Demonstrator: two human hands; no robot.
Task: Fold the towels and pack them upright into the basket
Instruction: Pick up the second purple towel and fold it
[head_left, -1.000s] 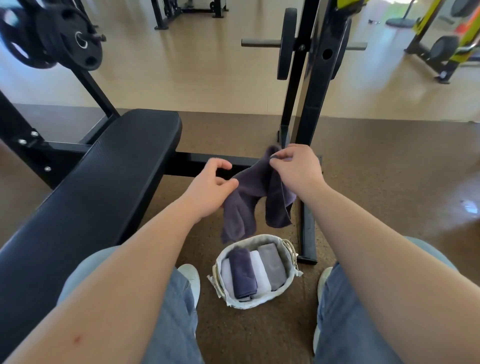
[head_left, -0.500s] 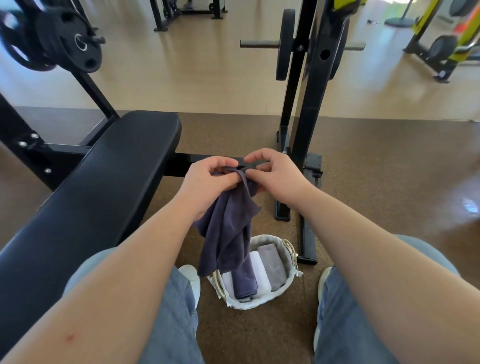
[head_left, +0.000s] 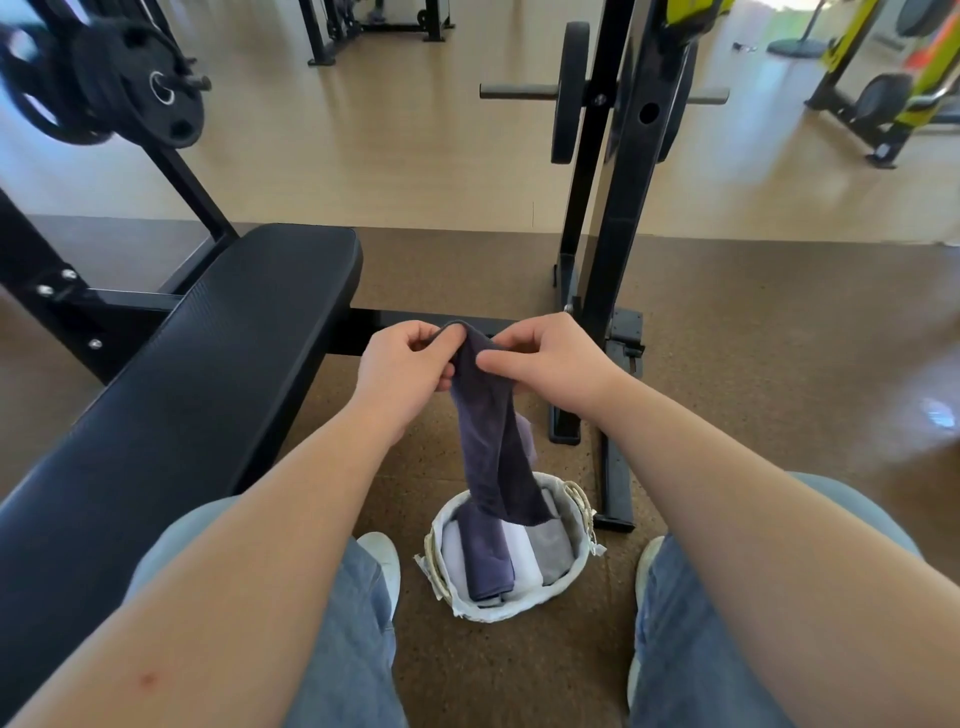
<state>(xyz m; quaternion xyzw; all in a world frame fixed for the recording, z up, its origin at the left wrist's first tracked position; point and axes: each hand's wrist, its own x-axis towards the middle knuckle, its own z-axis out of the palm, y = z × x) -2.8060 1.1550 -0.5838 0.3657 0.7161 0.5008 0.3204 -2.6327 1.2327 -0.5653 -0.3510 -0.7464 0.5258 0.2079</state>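
left hand (head_left: 402, 371), right hand (head_left: 556, 364): both pinch dark towel (head_left: 493, 447) top | hangs, seemingly doubled, over basket (head_left: 577, 564)

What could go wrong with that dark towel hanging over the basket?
1. The left hand and right hand only pinch the dark towel at its top edge, so it might slip and land on the floor.
2. The towel hangs bunched and twisted, so the fold may come out crooked.
3. Its bottom end dangles over the basket and could ruffle the folded towels standing inside.
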